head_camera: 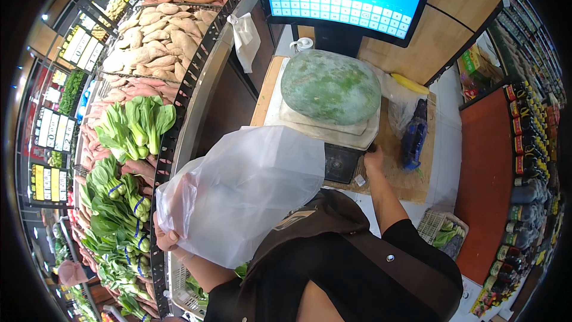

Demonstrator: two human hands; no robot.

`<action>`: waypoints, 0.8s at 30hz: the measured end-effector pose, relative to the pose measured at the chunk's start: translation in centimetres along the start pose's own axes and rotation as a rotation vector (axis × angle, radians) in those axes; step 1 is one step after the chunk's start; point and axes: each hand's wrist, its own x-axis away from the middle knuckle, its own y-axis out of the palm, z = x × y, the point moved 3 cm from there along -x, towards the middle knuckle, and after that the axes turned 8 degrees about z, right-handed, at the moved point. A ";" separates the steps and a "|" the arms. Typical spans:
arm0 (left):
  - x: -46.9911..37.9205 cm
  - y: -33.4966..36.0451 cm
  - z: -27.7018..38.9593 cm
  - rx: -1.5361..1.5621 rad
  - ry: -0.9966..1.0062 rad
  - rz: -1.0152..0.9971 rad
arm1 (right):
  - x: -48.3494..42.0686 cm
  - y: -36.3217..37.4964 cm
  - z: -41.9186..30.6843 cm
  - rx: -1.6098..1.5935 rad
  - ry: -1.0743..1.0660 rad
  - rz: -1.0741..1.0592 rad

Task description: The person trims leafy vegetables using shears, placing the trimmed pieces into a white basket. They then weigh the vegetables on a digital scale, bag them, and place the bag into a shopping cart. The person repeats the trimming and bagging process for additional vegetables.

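My left hand (pixel 167 236) grips a translucent plastic bag (pixel 250 179) at its left end. The bag spreads out in front of my body and covers part of the view below the scale. My right hand (pixel 373 159) is at the front right corner of a black scale (pixel 342 162), by a small dark part there. Its fingers are mostly hidden, so I cannot tell whether it holds anything. On the scale's pale platter (pixel 326 133) rests a large green winter melon (pixel 330 87) with a whitish bloom, lying on its side.
A touchscreen (pixel 344 9) stands behind the melon. Right of the scale lie a blue tape dispenser (pixel 414 138) and a yellow object (pixel 409 83). Sweet potatoes (pixel 156 40) and bok choy (pixel 134 129) fill the left display. Low at right sits a crate (pixel 430 226) holding greens.
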 end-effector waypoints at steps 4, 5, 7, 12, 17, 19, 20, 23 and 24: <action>-0.3 1.3 0.3 -0.036 -0.033 -0.019 | 1.2 -0.8 -0.2 0.192 -0.042 0.005; -0.4 2.1 0.3 -0.046 -0.070 -0.008 | 1.7 -1.7 -1.0 0.226 -0.012 0.007; -0.8 4.7 0.5 -0.093 -0.100 -0.103 | 3.0 -3.4 -4.9 0.030 -0.047 0.033; -1.3 14.6 -2.9 0.020 -0.298 -0.456 | 12.2 -7.2 -21.6 -0.890 -0.539 -0.750; 0.1 20.5 -5.5 -0.045 -0.456 -0.745 | 18.1 -6.2 -32.7 -0.454 -1.075 -0.817; -0.2 21.5 -5.0 0.103 -0.540 -0.721 | 16.8 -6.5 -34.7 -0.552 -1.005 -0.780; -0.7 22.0 -4.9 0.065 -0.616 -0.792 | 15.6 -7.2 -35.4 -0.659 -0.981 -0.826; -3.4 23.9 -4.7 -0.130 -0.722 -1.189 | 15.0 -7.0 -37.4 -0.739 -1.175 -1.125; -4.1 24.6 -5.0 -0.285 -0.735 -1.343 | 15.3 -6.3 -37.8 -0.650 -1.256 -1.301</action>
